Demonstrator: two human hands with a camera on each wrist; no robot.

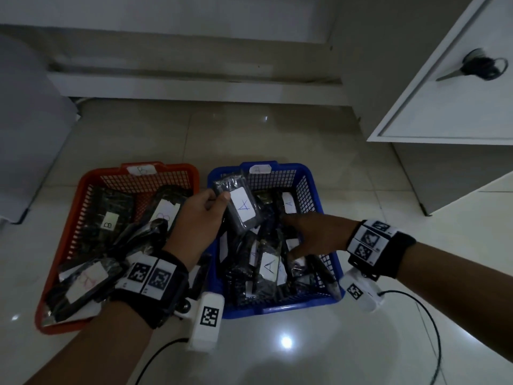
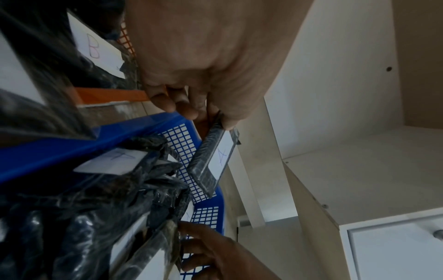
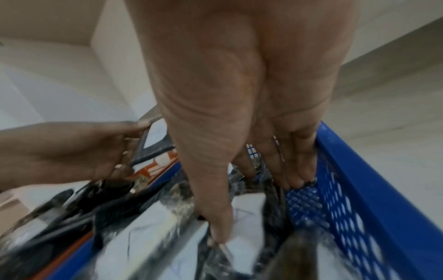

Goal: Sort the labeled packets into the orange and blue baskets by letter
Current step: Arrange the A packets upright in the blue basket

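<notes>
An orange basket [image 1: 72, 218] tagged B stands on the left, holding dark packets with B labels [image 1: 108, 221]. To its right, the blue basket [image 1: 277, 306] tagged A holds several A packets [image 1: 269, 266]. My left hand [image 1: 204, 215] pinches one dark packet with a white A label [image 1: 243, 208] and holds it above the blue basket's far left part. The left wrist view shows this packet [image 2: 215, 157] hanging from my fingers [image 2: 189, 111]. My right hand [image 1: 311, 237] reaches into the blue basket, its straight fingers [image 3: 290, 176] and thumb touching the packets near the right wall [image 3: 371, 180].
A white cabinet [image 1: 444, 107] juts in at the upper right with scissors [image 1: 474, 68] lying on it. Black cables [image 1: 435, 329] run over the glossy tiled floor by my right wrist. A grey object [image 1: 27, 134] stands at the left, and a wall ledge [image 1: 194, 87] runs behind the baskets.
</notes>
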